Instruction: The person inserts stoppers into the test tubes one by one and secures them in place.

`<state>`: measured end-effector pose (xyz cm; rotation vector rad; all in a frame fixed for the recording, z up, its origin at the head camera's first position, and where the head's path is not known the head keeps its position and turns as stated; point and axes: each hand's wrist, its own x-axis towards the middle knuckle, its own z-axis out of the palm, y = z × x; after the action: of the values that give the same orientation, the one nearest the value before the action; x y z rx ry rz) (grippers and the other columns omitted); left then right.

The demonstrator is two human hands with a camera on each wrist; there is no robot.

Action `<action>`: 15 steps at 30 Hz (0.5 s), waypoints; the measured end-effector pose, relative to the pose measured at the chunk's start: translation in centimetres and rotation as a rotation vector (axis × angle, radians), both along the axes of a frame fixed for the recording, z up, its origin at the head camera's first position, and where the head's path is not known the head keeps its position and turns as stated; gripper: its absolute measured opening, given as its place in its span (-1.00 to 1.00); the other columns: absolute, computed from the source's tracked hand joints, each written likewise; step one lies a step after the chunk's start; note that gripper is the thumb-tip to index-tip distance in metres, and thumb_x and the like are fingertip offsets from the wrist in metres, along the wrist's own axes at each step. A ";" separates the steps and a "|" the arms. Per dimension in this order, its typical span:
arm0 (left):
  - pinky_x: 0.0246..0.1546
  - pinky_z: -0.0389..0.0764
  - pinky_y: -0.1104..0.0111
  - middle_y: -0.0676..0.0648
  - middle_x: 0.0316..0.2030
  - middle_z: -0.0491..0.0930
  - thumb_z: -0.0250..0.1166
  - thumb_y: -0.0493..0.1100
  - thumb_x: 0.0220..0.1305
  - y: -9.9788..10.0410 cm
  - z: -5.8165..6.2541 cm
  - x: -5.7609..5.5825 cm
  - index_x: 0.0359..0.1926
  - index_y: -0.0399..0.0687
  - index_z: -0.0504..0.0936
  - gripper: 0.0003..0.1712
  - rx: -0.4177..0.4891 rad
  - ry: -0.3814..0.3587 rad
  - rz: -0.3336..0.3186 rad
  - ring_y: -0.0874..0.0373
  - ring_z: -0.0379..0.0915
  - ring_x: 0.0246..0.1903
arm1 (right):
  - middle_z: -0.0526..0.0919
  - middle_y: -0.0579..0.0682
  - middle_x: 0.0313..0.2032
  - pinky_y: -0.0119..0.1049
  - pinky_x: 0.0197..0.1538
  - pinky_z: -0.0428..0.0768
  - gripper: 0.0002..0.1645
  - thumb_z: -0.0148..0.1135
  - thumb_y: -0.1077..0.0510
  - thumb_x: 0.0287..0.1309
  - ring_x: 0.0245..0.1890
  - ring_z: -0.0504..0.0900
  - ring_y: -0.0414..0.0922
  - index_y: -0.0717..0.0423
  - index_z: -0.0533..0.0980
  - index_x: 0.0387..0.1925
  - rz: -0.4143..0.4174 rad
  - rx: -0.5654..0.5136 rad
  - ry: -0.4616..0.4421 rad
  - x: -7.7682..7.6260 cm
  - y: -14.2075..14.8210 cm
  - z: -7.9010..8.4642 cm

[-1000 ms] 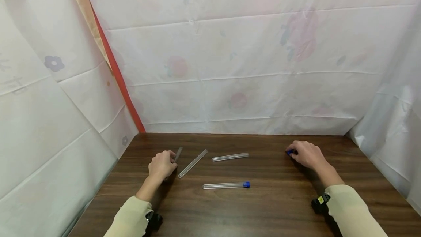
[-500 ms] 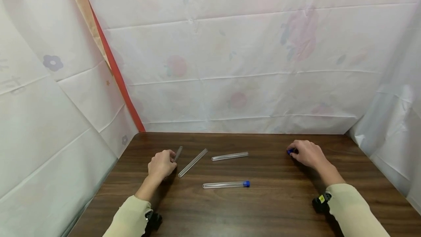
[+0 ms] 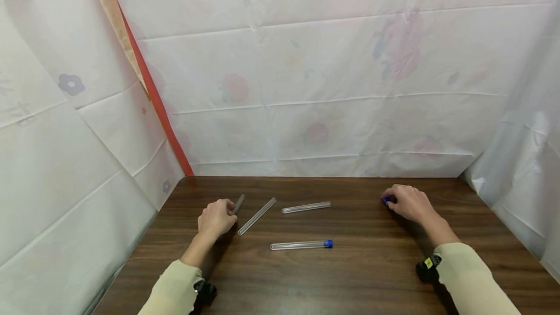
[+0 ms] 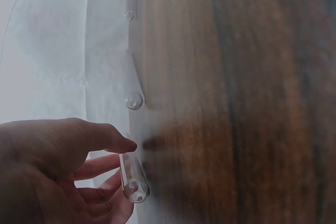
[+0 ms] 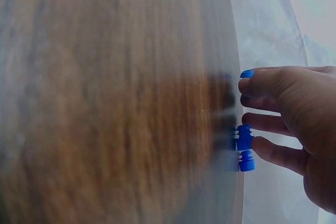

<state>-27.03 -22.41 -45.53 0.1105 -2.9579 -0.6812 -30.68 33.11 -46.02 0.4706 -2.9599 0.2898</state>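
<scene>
My left hand [image 3: 220,214] sits at the table's left and grips a clear open test tube [image 3: 238,204] between thumb and fingers. In the left wrist view the tube's mouth [image 4: 133,182] pokes out under the thumb of that hand [image 4: 118,161]. At the right, my right hand [image 3: 395,201] has its fingertips curled on a small blue cap [image 3: 386,201]. The right wrist view shows this hand [image 5: 249,100] pinching one blue cap [image 5: 247,73], with two more caps [image 5: 244,148] lying by the fingers.
Two open tubes [image 3: 256,216] [image 3: 306,207] lie between my hands. A tube with a blue cap [image 3: 301,245] lies nearer to me. The brown wooden table [image 3: 358,276] is walled by white flowered sheets at the back and on both sides.
</scene>
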 end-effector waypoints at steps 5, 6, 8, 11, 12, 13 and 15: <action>-0.30 0.70 0.00 -0.04 -0.18 0.88 0.50 -0.20 0.29 0.0 -0.1 -0.1 0.09 -0.10 0.83 -0.65 0.009 0.008 0.003 -0.08 0.79 -0.21 | 0.87 0.19 0.02 0.19 -0.11 0.77 -0.75 0.52 0.16 0.37 -0.08 0.84 0.21 0.04 0.83 0.04 -0.004 -0.007 -0.010 -0.1 0.0 0.1; -0.30 0.70 0.00 -0.03 -0.18 0.88 0.50 -0.20 0.29 0.0 -0.1 -0.1 0.09 -0.09 0.83 -0.65 0.010 0.010 0.005 -0.08 0.79 -0.21 | 0.87 0.18 0.01 0.18 -0.12 0.77 -0.76 0.51 0.15 0.38 -0.09 0.83 0.19 0.04 0.83 0.04 -0.005 -0.009 -0.013 -0.1 0.0 0.1; -0.30 0.69 -0.01 -0.03 -0.20 0.87 0.50 -0.19 0.28 0.0 -0.2 -0.2 0.08 -0.08 0.84 -0.66 0.012 0.013 0.007 -0.08 0.79 -0.22 | 0.86 0.16 -0.02 0.15 -0.15 0.76 -0.77 0.51 0.15 0.38 -0.12 0.83 0.15 0.03 0.83 0.03 -0.004 -0.010 -0.016 -0.1 0.0 0.1; -0.31 0.69 -0.01 -0.02 -0.23 0.86 0.50 -0.17 0.28 0.0 -0.3 -0.2 0.07 -0.07 0.84 -0.66 0.016 0.017 0.008 -0.08 0.78 -0.23 | 0.87 0.14 -0.04 0.14 -0.17 0.75 -0.79 0.52 0.14 0.38 -0.15 0.82 0.11 0.02 0.82 0.01 -0.005 -0.014 -0.012 0.0 0.0 0.2; -0.31 0.68 0.00 -0.02 -0.23 0.86 0.50 -0.17 0.28 0.0 -0.3 -0.2 0.07 -0.07 0.83 -0.67 0.017 0.018 0.008 -0.08 0.78 -0.24 | 0.87 0.13 -0.05 0.14 -0.18 0.75 -0.79 0.52 0.14 0.37 -0.16 0.82 0.11 0.02 0.82 0.00 -0.006 -0.016 -0.010 0.0 0.0 0.2; -0.31 0.68 0.00 -0.02 -0.24 0.86 0.50 -0.17 0.28 0.0 -0.3 -0.2 0.07 -0.08 0.83 -0.67 0.017 0.018 0.008 -0.07 0.77 -0.24 | 0.88 0.13 -0.05 0.14 -0.18 0.75 -0.80 0.52 0.15 0.37 -0.16 0.82 0.11 0.01 0.82 0.00 -0.006 -0.018 -0.008 0.0 0.1 0.2; -0.32 0.67 0.01 -0.02 -0.24 0.85 0.49 -0.17 0.29 0.0 -0.3 -0.2 0.07 -0.08 0.83 -0.67 0.018 0.017 0.009 -0.06 0.76 -0.25 | 0.89 0.14 -0.04 0.16 -0.17 0.75 -0.80 0.52 0.15 0.37 -0.15 0.83 0.13 0.01 0.82 -0.01 -0.009 -0.021 -0.003 0.1 0.1 0.1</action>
<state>-27.25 -22.45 -45.81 0.1193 -2.9331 -0.7047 -30.62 33.17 -45.87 0.4551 -2.9583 0.3213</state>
